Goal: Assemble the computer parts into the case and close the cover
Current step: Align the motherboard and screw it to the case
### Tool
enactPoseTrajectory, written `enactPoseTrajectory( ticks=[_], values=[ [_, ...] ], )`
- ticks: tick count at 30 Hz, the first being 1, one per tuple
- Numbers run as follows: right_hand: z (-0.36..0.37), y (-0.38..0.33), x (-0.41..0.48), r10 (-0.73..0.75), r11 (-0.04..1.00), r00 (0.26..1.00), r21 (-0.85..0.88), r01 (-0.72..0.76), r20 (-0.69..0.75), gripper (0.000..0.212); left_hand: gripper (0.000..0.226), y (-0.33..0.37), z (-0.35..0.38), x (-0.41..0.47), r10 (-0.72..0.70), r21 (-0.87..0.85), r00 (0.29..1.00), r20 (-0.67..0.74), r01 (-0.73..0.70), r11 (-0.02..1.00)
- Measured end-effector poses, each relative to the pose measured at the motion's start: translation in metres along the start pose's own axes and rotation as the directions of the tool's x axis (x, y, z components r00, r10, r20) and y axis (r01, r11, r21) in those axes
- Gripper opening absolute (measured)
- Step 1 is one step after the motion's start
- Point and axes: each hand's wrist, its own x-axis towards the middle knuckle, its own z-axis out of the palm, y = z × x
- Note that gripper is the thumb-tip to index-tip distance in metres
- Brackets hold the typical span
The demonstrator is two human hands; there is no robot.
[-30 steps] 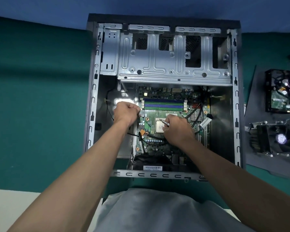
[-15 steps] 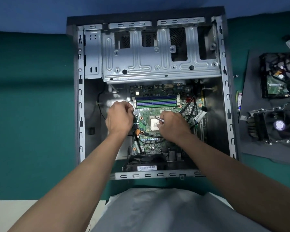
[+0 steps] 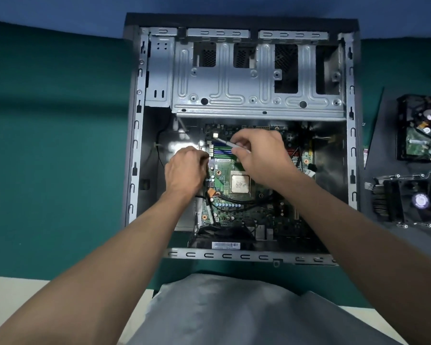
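Green motherboard (image 3: 224, 179) lies flat inside the grey stamped-steel case (image 3: 135, 155). A white barcode label (image 3: 225, 245) at the near edge is too small to read. My right hand (image 3: 261, 155) pinches a thin silver tool (image 3: 230, 144). My left hand (image 3: 184, 170) curls at the board's left edge, and I cannot tell what it holds.

I see the right hand (image 3: 261, 158), pinching the thin silver tool (image 3: 230, 144), has gone from beside the square processor chip (image 3: 240, 183) at mid-frame up over the memory slots (image 3: 222, 152), leaving the chip fully uncovered, the tool's tip aimed upper left.
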Motion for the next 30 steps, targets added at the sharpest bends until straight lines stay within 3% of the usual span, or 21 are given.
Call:
enactPoseTrajectory(
  ticks=[5,10,16,30],
  values=[
    [-0.005,-0.017,0.011,-0.166,0.98,0.986,-0.111,0.164,-0.005,0.018,0.018,0.001,0.001,0.002,-0.11,-0.065,0.994,-0.002,0.11,0.992],
    [0.001,-0.027,0.022,-0.269,0.914,0.951,-0.27,0.301,0.152,0.018,0.015,0.002,-0.001,0.002,-0.144,-0.097,0.989,0.009,0.145,0.985],
    [0.01,-0.041,0.029,-0.383,0.762,0.869,-0.425,0.49,0.315,0.014,0.016,0.001,0.001,0.001,-0.202,-0.11,0.979,0.022,0.203,0.973],
    [0.017,-0.06,0.042,-0.402,0.596,0.752,-0.474,0.648,0.523,0.014,0.014,0.005,-0.007,-0.001,-0.285,-0.126,0.956,0.064,0.291,0.948]
  ],
)
